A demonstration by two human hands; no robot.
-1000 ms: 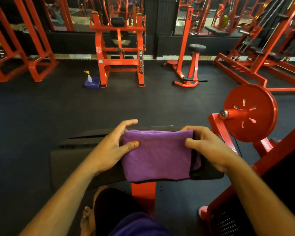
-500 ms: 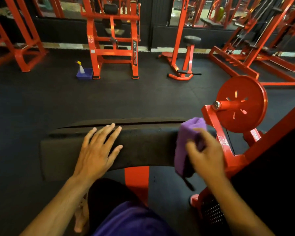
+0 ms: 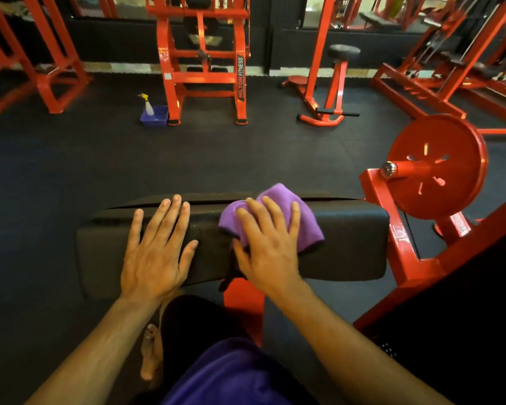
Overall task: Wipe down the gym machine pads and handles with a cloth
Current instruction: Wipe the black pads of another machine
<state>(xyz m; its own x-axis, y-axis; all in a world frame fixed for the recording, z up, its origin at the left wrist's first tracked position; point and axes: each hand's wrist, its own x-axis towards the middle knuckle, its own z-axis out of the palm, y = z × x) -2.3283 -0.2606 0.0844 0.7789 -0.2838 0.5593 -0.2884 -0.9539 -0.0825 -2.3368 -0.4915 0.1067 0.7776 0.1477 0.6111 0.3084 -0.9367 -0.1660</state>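
Observation:
A long black pad (image 3: 351, 244) on a red machine runs across the middle of the view. A bunched purple cloth (image 3: 281, 197) lies on the pad's centre. My right hand (image 3: 268, 247) presses flat on the cloth with its fingers spread and straight. My left hand (image 3: 155, 249) rests flat on the bare pad to the left of the cloth, fingers straight, holding nothing. The two hands lie close, a small gap between them.
A red weight plate (image 3: 450, 171) on its peg and red frame stands right of the pad. Across the black floor sit a blue tub with a spray bottle (image 3: 154, 112), a red machine (image 3: 202, 62) and a stool-like red stand (image 3: 330, 83).
The right hand has carried the cloth from the pad's right end to its centre and now presses it flat. The left hand let go of the cloth earlier and stays on the pad.

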